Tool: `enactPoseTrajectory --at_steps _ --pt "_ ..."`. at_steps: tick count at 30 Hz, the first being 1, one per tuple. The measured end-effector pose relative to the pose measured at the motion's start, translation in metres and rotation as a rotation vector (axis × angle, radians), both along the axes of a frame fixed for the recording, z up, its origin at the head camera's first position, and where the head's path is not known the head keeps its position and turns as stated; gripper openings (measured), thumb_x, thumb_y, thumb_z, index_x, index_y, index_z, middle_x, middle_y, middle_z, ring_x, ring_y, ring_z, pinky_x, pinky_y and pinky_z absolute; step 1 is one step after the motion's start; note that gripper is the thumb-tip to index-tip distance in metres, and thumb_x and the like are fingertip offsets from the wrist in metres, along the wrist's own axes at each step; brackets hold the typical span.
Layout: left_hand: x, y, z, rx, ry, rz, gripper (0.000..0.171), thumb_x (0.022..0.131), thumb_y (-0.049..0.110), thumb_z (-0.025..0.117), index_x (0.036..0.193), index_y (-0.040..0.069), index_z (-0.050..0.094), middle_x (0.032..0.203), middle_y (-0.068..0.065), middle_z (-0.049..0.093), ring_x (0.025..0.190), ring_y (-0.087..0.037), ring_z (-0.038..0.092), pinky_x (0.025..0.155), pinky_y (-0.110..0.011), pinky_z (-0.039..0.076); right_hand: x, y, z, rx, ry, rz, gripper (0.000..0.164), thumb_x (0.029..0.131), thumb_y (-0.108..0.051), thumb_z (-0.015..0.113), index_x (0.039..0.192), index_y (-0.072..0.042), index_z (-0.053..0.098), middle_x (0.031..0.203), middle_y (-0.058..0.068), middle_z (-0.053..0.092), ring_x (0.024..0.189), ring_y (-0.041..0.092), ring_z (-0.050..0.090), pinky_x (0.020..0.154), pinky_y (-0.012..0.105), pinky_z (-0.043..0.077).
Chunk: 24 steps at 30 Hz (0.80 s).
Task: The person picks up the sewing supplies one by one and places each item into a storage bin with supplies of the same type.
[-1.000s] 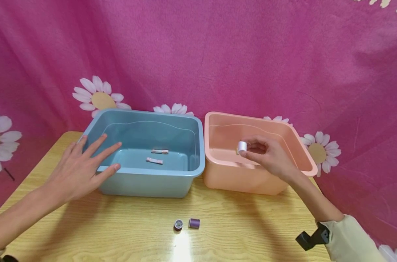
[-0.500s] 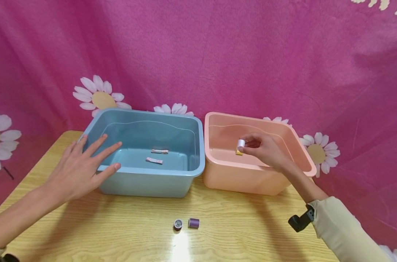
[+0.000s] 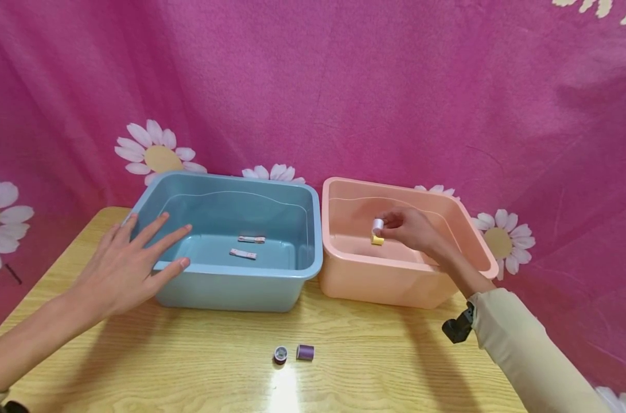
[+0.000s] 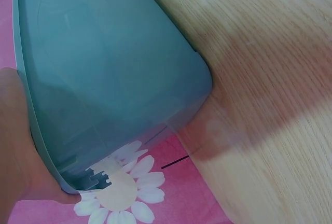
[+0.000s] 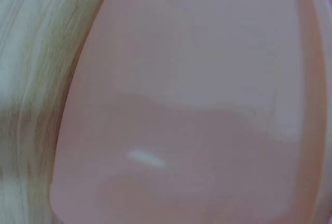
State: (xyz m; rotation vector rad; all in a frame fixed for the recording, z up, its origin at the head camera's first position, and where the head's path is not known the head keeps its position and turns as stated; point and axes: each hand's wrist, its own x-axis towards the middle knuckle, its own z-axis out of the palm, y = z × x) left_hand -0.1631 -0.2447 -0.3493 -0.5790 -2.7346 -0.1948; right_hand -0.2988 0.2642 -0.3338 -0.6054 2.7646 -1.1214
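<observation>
Right hand (image 3: 408, 228) pinches a white cylindrical thread spool (image 3: 377, 225) inside the right, peach plastic tub (image 3: 380, 282); slackening could send it rolling. Left hand (image 3: 120, 271), outspread, touches the left, blue plastic tub (image 3: 235, 291).

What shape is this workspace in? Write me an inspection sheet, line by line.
Surface: table, wood-grained, with a glare patch.
Job items: white spool; yellow spool in the pink bin; purple spool on its side and dark spool on end, both on the table; two pale strips in the blue bin.
Clutter: nothing seen.
Hands: left hand spread over the blue bin's rim; right hand pinches the white spool, its height above the pink bin's floor unclear.
Cables: nothing seen.
Surroundings: pink flowered cloth behind the bins.
</observation>
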Motion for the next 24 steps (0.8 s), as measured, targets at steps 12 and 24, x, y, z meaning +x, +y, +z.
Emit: enactPoseTrajectory --at_steps 12,24 --pt "0.0 -0.001 0.0 -0.001 -0.002 0.007 0.063 0.096 0.055 0.055 0.149 0.022 0.048 0.151 -0.026 0.039 0.132 -0.064 0.029 0.102 -0.073 0.024 -0.021 -0.004 -0.005 0.14 0.036 0.032 0.013 0.085 -0.004 0.078 0.094 0.002 0.072 0.087 0.009 0.073 0.079 0.016 0.066 0.072 0.026 0.053" --pt "-0.001 0.002 0.001 0.002 -0.018 0.004 0.063 0.097 0.055 0.055 0.151 0.023 0.046 0.152 -0.025 0.039 0.133 -0.065 0.026 0.104 -0.074 0.022 -0.008 0.01 0.002 0.002 -0.051 0.126 0.023 0.089 -0.012 0.076 0.11 -0.012 0.065 0.101 0.016 0.06 0.09 0.028 0.054 0.075 0.028 0.048"
